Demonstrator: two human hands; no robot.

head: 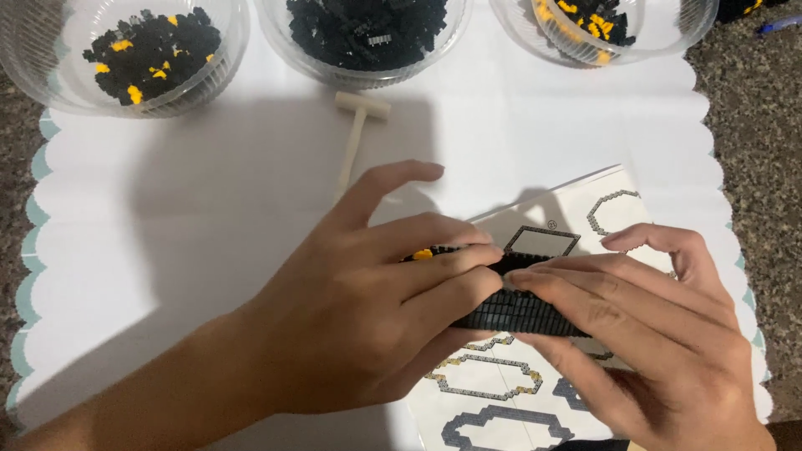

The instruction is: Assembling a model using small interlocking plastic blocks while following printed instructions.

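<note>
I pinch the black block piece (510,311) between both hands: left hand (368,309) and right hand (660,334) press its ends, its long axis running left-right over the instruction sheet (501,392).

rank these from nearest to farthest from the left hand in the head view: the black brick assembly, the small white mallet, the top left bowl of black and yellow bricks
1. The black brick assembly: held under the left hand's fingers, over the instruction sheet.
2. The small white mallet: on the white mat just beyond the fingertips, up the middle.
3. The bowl of black and yellow bricks: far top left corner.
</note>
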